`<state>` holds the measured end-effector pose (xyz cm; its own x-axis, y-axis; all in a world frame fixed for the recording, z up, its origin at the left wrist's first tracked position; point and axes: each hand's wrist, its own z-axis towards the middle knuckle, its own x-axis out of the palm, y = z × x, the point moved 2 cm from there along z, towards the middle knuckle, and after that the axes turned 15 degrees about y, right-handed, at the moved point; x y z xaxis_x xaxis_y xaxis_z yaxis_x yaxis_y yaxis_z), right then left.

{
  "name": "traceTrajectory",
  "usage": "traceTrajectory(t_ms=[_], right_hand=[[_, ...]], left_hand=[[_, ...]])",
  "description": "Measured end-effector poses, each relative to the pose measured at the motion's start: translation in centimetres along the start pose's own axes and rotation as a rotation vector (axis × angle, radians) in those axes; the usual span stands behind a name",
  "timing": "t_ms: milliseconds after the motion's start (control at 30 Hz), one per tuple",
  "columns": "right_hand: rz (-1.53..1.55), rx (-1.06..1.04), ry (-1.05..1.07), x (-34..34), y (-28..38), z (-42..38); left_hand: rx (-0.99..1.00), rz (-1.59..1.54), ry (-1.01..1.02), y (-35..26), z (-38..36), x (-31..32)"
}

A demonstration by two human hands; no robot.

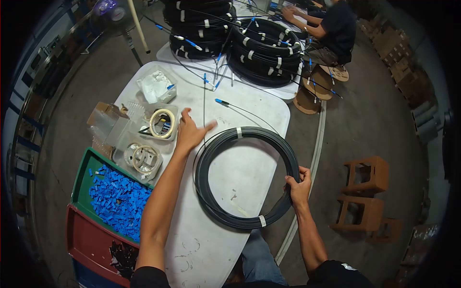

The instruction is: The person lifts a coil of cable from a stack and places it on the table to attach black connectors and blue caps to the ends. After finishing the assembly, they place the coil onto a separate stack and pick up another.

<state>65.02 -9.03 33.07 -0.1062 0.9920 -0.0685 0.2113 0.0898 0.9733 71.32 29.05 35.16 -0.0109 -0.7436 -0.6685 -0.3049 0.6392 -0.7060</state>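
Note:
A coil of black cable (209, 192), bound with white ties at its top and bottom, lies over the right edge of the white table (192, 230). My right hand (300, 185) grips the coil's right side between thumb and fingers. Above the table, just left of the coil's upper part, my left hand (193, 130) has its fingers apart and holds nothing. A cable end with a blue connector (222, 102) rests on the table beyond the coil. Another thin cable runs up the table beside my left hand.
Clear boxes with tape rolls (162, 123) stand on the left, beside a green tray (82, 180) of blue pieces and a red tray (91, 240). Stacked black coils (264, 57) stand at the back. Another person (336, 29) sits at the back right. Brown stools (367, 175) stand right.

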Motion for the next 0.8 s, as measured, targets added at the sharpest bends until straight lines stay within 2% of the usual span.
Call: traceTrajectory(t_ms=[67,100,167,233,300,367,433,500,533,633,667,767,800], right_hand=[[0.013,-0.050,0.001,0.0,0.2,-0.3],[0.010,-0.052,-0.012,-0.1,0.2,-0.5],[0.101,-0.079,0.005,-0.2,0.1,-0.8],[0.140,-0.094,0.019,-0.3,0.1,-0.9],[0.132,-0.110,0.030,-0.1,0.4,-1.2],[0.139,-0.148,0.033,-0.2,0.7,-1.5],[0.136,-0.179,0.046,-0.1,1.2,-2.0],[0.142,-0.292,0.087,0.0,2.0,-2.3],[0.140,-0.292,0.092,0.2,2.3,-2.4],[0.132,-0.314,0.093,0.7,3.0,-1.7],[0.136,-0.277,0.109,0.6,2.7,-1.2],[0.124,-0.176,0.141,0.8,1.6,0.2],[0.107,-0.122,0.152,0.9,1.5,0.7]], left_hand=[[-0.120,-0.132,-0.099,-0.8,3.9,1.4],[-0.110,-0.134,-0.091,-0.4,4.9,2.6],[-0.004,0.174,-0.104,-0.7,5.9,4.0],[0.031,0.158,-0.104,-1.2,5.9,4.0],[0.132,-0.143,0.216,-1.9,5.8,3.5],[0.193,-0.126,0.259,-1.4,6.8,4.0],[0.168,-0.584,0.497,-1.0,7.2,5.0],[-0.054,-0.416,0.850,-2.0,6.6,4.8],[0.012,-0.634,1.123,-0.8,6.9,6.0],[-0.040,-0.685,1.167,-2.4,3.2,4.4],[-0.240,-1.056,1.394,-3.0,2.6,4.6],[-0.345,-0.953,1.366,-1.5,3.3,4.0],[-0.231,-0.761,1.029,-2.4,2.7,2.7]])
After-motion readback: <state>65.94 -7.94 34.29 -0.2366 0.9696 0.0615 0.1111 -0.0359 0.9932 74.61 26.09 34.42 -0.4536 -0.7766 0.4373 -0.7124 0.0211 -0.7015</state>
